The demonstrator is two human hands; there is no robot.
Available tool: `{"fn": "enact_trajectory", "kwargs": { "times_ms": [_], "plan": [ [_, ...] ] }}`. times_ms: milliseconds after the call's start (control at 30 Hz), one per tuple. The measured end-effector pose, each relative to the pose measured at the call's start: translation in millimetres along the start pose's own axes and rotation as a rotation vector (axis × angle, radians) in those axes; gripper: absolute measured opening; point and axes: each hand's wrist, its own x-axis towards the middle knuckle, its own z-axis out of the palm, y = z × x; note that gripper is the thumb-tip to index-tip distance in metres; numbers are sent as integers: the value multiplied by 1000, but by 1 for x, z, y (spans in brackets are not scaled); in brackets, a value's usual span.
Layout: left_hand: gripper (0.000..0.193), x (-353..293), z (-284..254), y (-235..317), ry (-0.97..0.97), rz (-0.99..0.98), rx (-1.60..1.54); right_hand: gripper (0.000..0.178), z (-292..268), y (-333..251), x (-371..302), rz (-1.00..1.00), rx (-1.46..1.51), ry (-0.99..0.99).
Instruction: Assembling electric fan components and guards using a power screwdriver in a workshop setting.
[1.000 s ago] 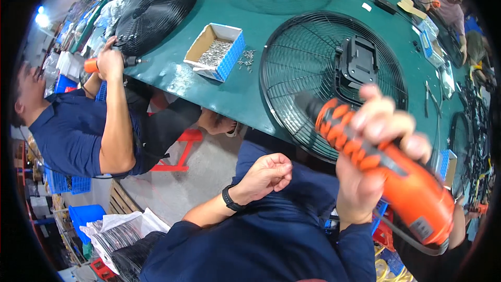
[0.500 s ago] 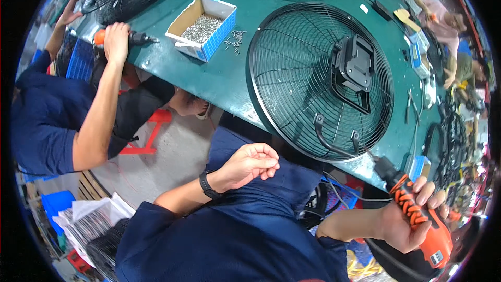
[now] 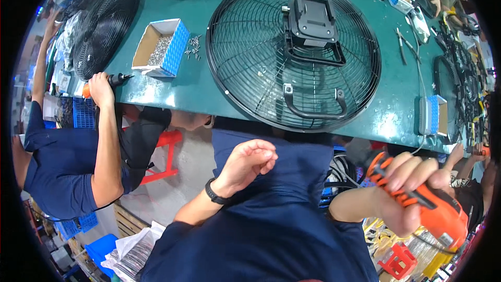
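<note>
My right hand point(image 3: 407, 188) is wrapped round an orange and black electric screwdriver point(image 3: 441, 214), held off the table at the lower right. Its black nose is blurred. My left hand point(image 3: 249, 163) is in front of my body, fingers curled with thumb and fingertips together; whatever it may hold is too small to make out. Beyond both hands, a round black fan grille point(image 3: 245, 57) lies on the green table point(image 3: 209, 91). A black motor housing point(image 3: 313, 21) sits on it, and a curved black handle point(image 3: 315, 115) lies at its near side.
Left of the grille stands a blue and white box point(image 3: 175, 47) of small screws, with loose screws point(image 3: 193, 46) beside it. Pliers point(image 3: 402, 47) and another small box point(image 3: 439, 115) lie to the right. A co-worker's hand point(image 3: 100, 89) grips another driver at the left.
My view has turned, so the grille and boxes sit differently in the picture. The screwdriver in my right hand has moved away from the grille's near edge. My left hand stays curled.
</note>
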Motion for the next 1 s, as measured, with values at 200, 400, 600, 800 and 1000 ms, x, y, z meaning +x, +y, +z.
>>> {"fn": "enact_trajectory", "kwargs": {
  "times_ms": [200,400,600,800,1000],
  "plan": [
    [15,8,20,0,-90,-64,-65,51,12,20,-16,167,338,-247],
    [18,11,30,0,-158,-120,-151,55,8,19,-23,166,308,-197],
    [19,8,35,0,-219,-108,-226,54,15,24,-26,183,325,-106],
    [17,11,32,-1,-244,-82,-176,52,11,27,-24,166,318,-162],
    [16,19,39,1,-215,-110,-195,51,11,21,-33,112,180,-267]
  ]
}}
